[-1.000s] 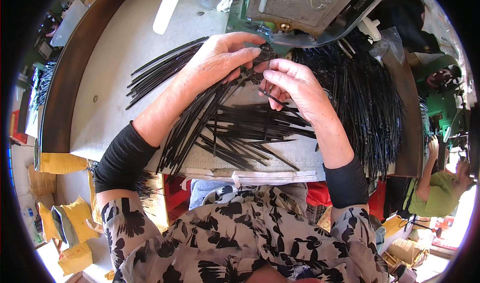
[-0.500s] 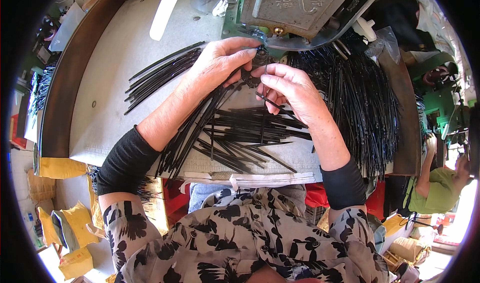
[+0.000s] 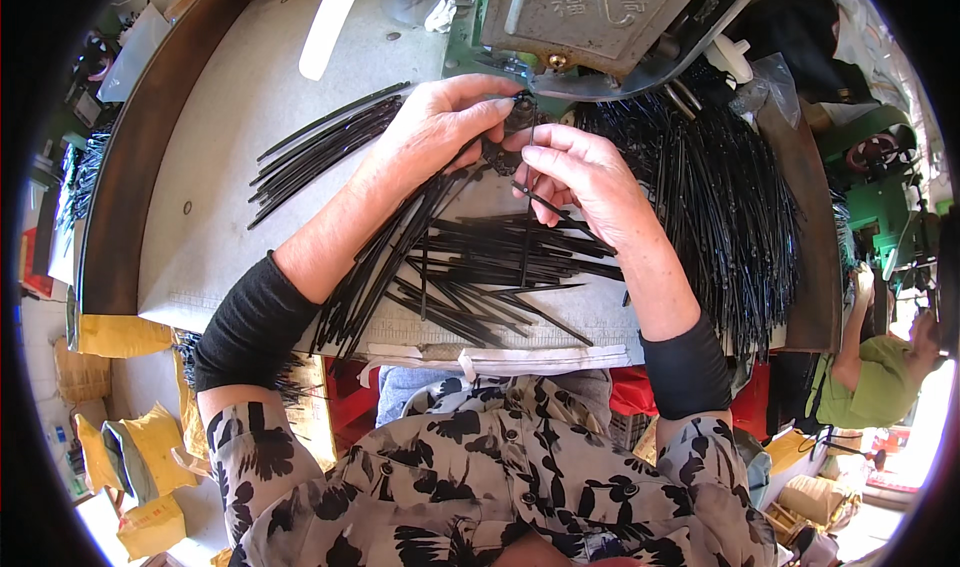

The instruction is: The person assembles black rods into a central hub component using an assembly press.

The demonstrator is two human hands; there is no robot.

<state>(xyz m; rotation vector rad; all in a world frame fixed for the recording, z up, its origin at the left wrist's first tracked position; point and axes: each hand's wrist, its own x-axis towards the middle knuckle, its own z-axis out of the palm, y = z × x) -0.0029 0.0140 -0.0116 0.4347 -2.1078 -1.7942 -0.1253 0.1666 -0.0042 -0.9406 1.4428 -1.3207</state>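
At the machine's [image 3: 590, 17] working point, my left hand [image 3: 440, 122] is closed, thumb and forefinger pinching the end of a thin black strip. A long bundle of black strips [image 3: 380, 267] trails from under this hand toward the table's near edge. Just to the right, my right hand [image 3: 580, 177] is closed too, its fingertips pinching a slim black strip [image 3: 530, 192]. Another strip passes between its lower fingers. Exactly where the strips meet the machine is too dark to make out. Below the hands lies a loose heap of black strips [image 3: 490, 252].
More black strips [image 3: 320, 152] lie at the left of the grey table [image 3: 210, 207]. A big pile of glossy strips [image 3: 720, 217] covers the right side. A brown raised rim [image 3: 115, 237] borders the table. Another person [image 3: 880, 372] in green is at far right.
Almost nothing differs. My right hand has shifted very slightly; both hands keep their pinch at the machine.
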